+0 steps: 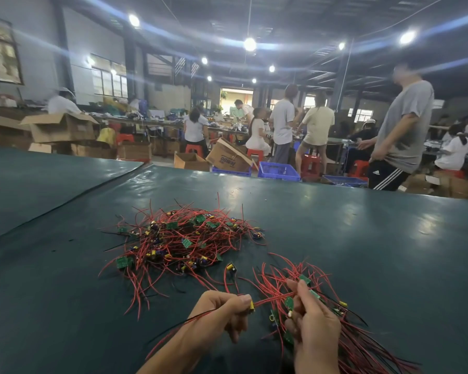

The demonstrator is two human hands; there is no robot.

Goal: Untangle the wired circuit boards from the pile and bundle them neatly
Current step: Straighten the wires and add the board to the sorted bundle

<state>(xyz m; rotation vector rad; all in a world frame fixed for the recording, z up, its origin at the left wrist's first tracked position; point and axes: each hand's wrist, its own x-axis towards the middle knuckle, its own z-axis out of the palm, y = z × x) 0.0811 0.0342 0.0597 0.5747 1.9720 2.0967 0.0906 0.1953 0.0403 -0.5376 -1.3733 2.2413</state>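
A tangled pile point(181, 241) of small green circuit boards with red and black wires lies on the dark green table point(362, 238), just beyond my hands. My left hand point(224, 311) pinches one wired board with a yellow part at its fingertips; that board's red and black wires trail back over my wrist. My right hand point(314, 327) grips a bundle of wired boards point(357, 346), whose long red and black wires fan out to the lower right. Red wires stretch between my two hands. One loose board point(230, 268) lies between the pile and the bundle.
A seam point(65, 198) runs across the table covering at the left. Beyond the far table edge stand blue plastic crates point(278, 171), cardboard boxes point(227, 157), red stools and several people; one person in a grey shirt point(403, 125) stands close at the right.
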